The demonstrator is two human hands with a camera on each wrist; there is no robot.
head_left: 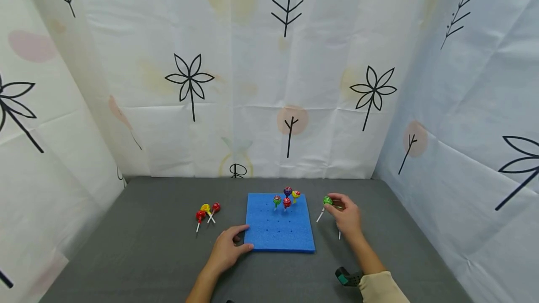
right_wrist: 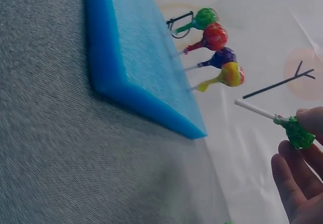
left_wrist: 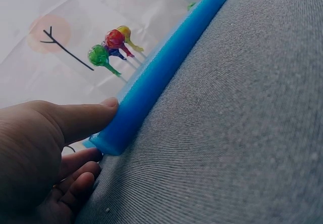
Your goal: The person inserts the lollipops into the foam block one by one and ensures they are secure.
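A blue foam board [head_left: 278,237] with rows of small holes lies on the table. Green [right_wrist: 205,18], red [right_wrist: 215,36], purple [right_wrist: 225,57] and yellow [right_wrist: 232,75] lollipops stand upright in its far part, stick down. My left hand [head_left: 226,249] rests at the board's left edge, thumb and index fingertip touching its side near the front corner. To the right of the board, my right hand [head_left: 347,216] pinches a green-wrapped lollipop [right_wrist: 299,133] by its head between thumb and fingers. Its white stick [right_wrist: 255,109] is bare and slants down toward the board.
Left of the board, two red lollipops [head_left: 200,215] and a yellow one [head_left: 205,208] lie close together on the grey table [head_left: 160,256]. Another white stick [head_left: 339,235] shows beneath my right hand, its head hidden. A patterned white curtain [head_left: 252,78] encloses the table's back and sides.
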